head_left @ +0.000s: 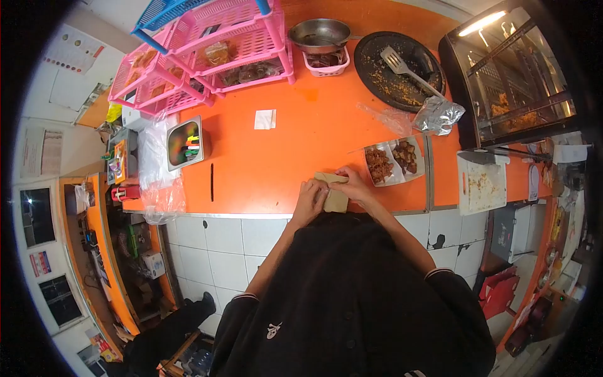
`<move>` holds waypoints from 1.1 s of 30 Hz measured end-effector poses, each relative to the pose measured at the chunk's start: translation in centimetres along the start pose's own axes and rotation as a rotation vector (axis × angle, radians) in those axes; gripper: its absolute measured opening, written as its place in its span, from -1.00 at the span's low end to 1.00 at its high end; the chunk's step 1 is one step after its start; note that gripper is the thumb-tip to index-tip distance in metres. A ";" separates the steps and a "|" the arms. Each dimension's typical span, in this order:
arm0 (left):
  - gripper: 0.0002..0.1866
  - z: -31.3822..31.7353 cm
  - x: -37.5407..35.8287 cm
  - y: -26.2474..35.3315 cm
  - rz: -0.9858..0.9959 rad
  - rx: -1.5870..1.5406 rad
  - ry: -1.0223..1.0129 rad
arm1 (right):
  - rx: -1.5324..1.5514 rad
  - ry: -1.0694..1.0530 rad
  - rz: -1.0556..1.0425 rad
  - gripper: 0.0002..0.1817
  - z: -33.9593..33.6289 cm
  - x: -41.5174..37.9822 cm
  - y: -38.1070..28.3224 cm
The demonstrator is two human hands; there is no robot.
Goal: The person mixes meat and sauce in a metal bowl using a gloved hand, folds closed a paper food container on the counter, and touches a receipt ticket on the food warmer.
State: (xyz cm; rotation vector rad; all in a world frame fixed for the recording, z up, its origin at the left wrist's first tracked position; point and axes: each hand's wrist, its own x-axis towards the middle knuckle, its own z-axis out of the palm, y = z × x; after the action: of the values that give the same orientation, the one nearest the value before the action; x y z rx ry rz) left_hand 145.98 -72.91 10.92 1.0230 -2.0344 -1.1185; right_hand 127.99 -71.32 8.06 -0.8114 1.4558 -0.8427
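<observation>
Both hands are at the front edge of the orange counter [276, 157], close to my body. Between them is a small folded tan paper packet [337, 202]. My left hand [311, 200] has its fingers closed on the packet's left side. My right hand [355, 186] pinches its top right part. What is inside the packet, if anything, is hidden. Just right of my right hand sits an open white food box [420, 151]. It holds reddish-brown shredded food [378, 165] and browned chunks [405, 155] in separate parts.
Behind the box are crumpled foil [440, 115], a round black tray [370, 55] with a slotted spatula [392, 61], and a glass display case [515, 81]. Pink racks [239, 38], a metal pan [201, 151] and a napkin [265, 119] stand leftward. A person [169, 333] is at lower left.
</observation>
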 end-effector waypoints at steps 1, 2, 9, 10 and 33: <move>-0.88 -0.1 0.1 0.3 -0.001 0.001 0.005 | -0.036 0.026 -0.011 -0.58 0.0 -0.3 -0.1; -0.88 -0.2 0.1 0.7 -0.027 0.015 -0.009 | -0.039 0.024 -0.012 -0.58 -0.1 -0.4 -0.3; -0.90 0.3 -0.4 0.4 -0.145 -0.048 -0.022 | -0.115 -0.028 -0.150 -0.61 -0.2 -0.1 0.2; -0.90 0.6 -0.6 0.0 -0.144 -0.049 -0.023 | -0.159 -0.023 -0.169 -0.61 -0.2 0.0 0.4; -0.45 1.1 -4.0 1.6 0.060 0.636 0.063 | -1.008 0.132 -0.741 -0.42 1.8 -6.6 -1.3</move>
State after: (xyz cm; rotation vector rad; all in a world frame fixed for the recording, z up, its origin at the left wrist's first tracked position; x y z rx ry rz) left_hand 146.75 -68.52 11.25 1.2553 -2.4065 -0.3902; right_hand 130.09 -66.24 12.37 -2.1743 1.7028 -0.6483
